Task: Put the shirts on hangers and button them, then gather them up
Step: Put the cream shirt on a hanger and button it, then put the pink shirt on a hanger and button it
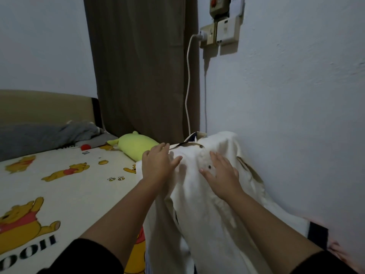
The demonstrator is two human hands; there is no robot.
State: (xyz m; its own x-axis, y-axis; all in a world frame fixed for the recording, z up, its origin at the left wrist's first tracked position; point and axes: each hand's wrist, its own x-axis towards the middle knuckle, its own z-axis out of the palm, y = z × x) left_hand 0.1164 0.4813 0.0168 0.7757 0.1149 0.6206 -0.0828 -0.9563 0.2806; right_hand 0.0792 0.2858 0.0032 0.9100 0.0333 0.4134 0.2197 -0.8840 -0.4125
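Head view: one shirt point(207, 194), two buttons, two hands.

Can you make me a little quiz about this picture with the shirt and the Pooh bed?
1. True or false: both hands lie flat with straight fingers on the cream shirt.
2. What lies on the bed just left of the shirt's collar? A) a green plush pillow B) a book C) a shoe
3. Fill in: the white cable runs up to a charger plugged into the ____ socket.

Key
1. True: the left hand and right hand press on the shirt without curling round it.
2. A, the green plush pillow.
3. wall
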